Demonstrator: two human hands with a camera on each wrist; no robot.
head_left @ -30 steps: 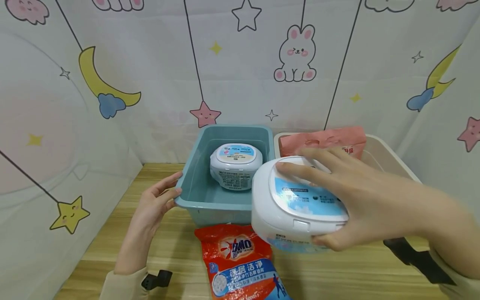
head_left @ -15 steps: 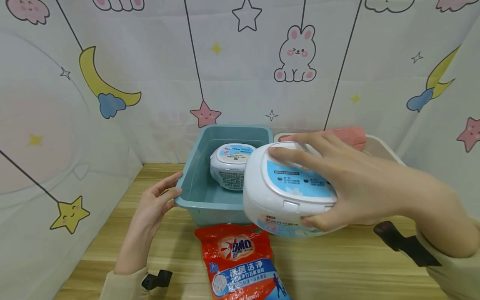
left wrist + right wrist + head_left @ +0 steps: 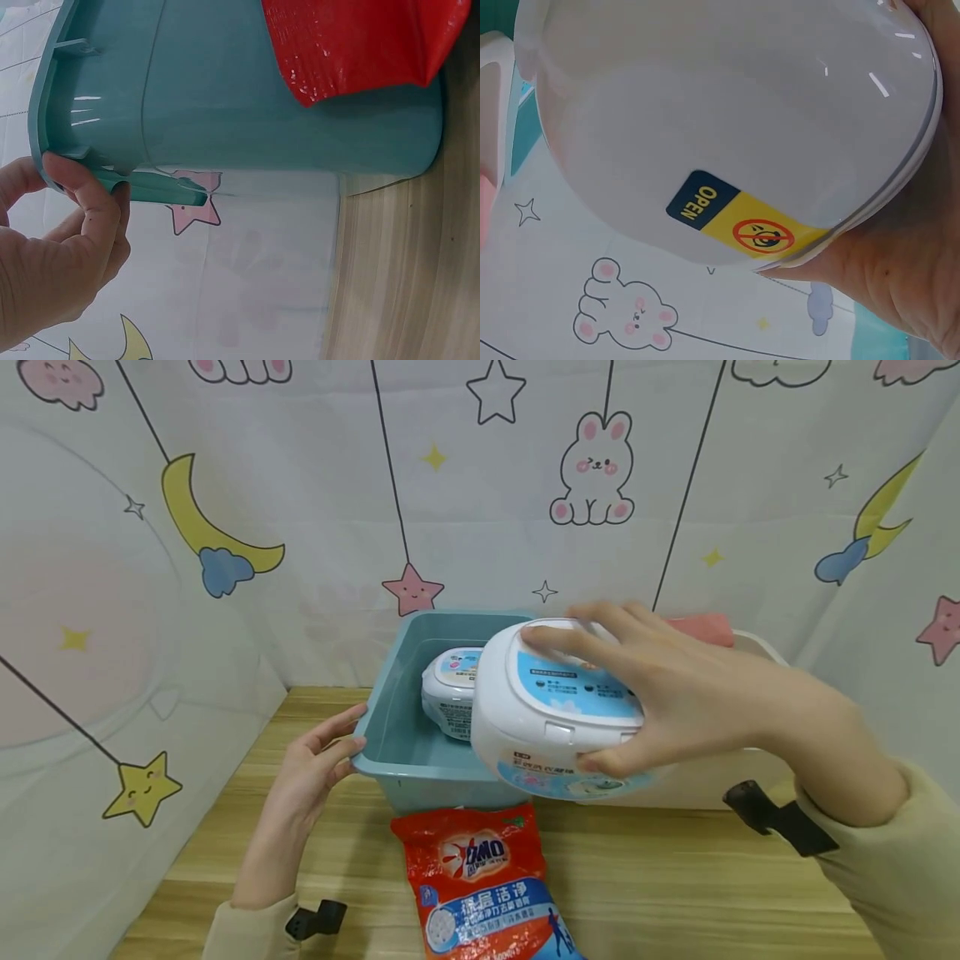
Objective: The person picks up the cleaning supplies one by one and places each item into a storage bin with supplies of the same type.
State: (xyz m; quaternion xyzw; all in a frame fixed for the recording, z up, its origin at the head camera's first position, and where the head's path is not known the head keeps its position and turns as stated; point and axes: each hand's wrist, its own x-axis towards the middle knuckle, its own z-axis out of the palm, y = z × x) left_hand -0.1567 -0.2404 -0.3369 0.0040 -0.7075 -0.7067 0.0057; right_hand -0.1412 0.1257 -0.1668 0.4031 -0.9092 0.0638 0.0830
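Note:
With its fingers spread over the lid, my right hand (image 3: 667,681) grips a white detergent tub (image 3: 498,727) with a blue label. The tub hangs tilted above the front right of a teal plastic bin (image 3: 450,789). Inside that bin stands a similar white tub (image 3: 447,693), partly hidden behind the held one. My left hand (image 3: 311,768) pinches the bin's left rim between thumb and fingers, as the left wrist view shows at the rim (image 3: 37,112). The right wrist view is mostly filled by the held tub's white wall (image 3: 727,112), with an "OPEN" sticker.
A red OMO detergent bag (image 3: 476,860) lies on the wooden table (image 3: 675,893) against the front of the teal bin. Right of it stands a beige bin (image 3: 720,785), largely covered by my right arm, with a pink package (image 3: 703,629) inside. Patterned cloth hangs behind.
My right hand has carried the white tub up and to the left, from before the beige bin toward the teal bin. The left hand stays on the rim.

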